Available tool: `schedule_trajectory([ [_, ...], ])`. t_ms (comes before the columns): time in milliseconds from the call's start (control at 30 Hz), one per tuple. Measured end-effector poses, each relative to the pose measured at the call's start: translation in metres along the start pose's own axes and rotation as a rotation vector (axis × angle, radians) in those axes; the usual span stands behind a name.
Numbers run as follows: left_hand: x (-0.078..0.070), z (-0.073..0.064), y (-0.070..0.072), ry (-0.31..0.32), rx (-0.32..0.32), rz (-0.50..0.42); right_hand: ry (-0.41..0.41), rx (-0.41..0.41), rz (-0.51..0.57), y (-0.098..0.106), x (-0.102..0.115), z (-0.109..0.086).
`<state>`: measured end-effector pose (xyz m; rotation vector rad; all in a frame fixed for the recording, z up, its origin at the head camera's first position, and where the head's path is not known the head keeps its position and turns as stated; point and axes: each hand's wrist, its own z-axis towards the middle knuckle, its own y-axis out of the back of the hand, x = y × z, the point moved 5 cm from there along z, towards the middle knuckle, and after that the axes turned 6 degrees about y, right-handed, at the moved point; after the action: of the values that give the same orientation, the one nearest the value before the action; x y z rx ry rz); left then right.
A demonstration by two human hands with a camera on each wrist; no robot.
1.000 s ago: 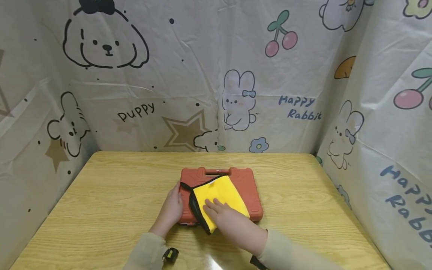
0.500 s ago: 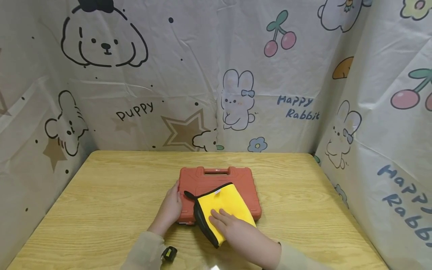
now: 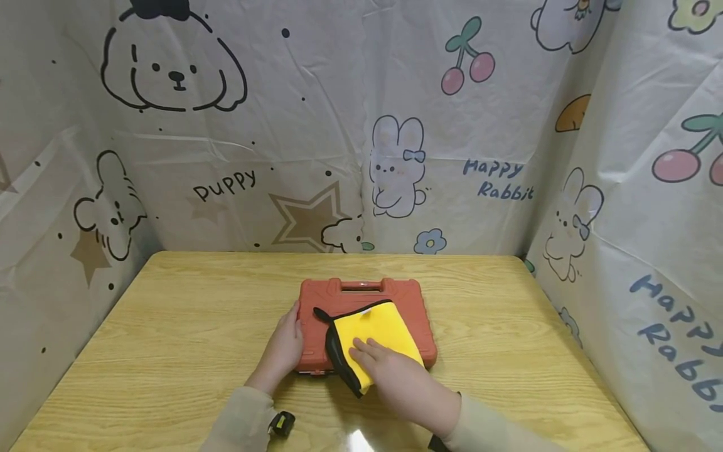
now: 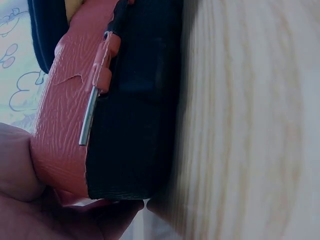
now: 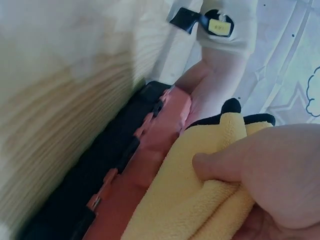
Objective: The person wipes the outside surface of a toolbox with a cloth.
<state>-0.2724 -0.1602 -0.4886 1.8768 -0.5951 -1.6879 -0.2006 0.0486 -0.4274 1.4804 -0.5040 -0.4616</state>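
Note:
A hard plastic tool case [image 3: 322,298] with a red lid, black bottom and built-in handle lies closed on the table. My left hand [image 3: 284,344] holds its left side; in the left wrist view, fingers [image 4: 115,215] curl along the case's end, beside a hinge with a metal pin [image 4: 89,117]. Over the lid's middle and near edge lies a folded yellow cloth [image 3: 375,329] with black trim, one black corner sticking up. My right hand [image 3: 403,380] presses on the cloth with its fingers extended on top, while the thumb [image 5: 220,167] pinches a fold in the right wrist view.
The wood-grain table [image 3: 214,295] extends on all sides of the case. A printed cloth backdrop [image 3: 316,138] encloses it at the back and both sides. A black strap device with a yellow label [image 5: 220,27] sits on the left wrist.
The right hand has slid the cloth toward me and to the right across the lid, then slightly back away. The left hand stays at the case's left side.

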Motion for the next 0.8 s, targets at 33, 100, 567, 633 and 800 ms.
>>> schedule_trajectory([
  [33, 0.000, 0.000, 0.000, -0.005, -0.001, -0.002, -0.003, -0.007, -0.005, 0.000, -0.002, 0.002],
  [100, 0.001, 0.000, 0.000, -0.007, 0.003, -0.009, -0.011, -0.015, -0.013, 0.001, -0.005, 0.005],
  [567, 0.001, -0.002, -0.001, -0.003, 0.002, -0.017, -0.101, 0.007, 0.066, 0.002, -0.030, 0.024],
  [633, 0.001, -0.001, -0.001, 0.001, 0.004, -0.019, -0.107, 0.002, 0.062, 0.001, -0.033, 0.026],
  [800, 0.001, -0.002, -0.001, 0.008, 0.015, -0.018, -0.108, -0.028, 0.064, 0.001, -0.042, 0.030],
])
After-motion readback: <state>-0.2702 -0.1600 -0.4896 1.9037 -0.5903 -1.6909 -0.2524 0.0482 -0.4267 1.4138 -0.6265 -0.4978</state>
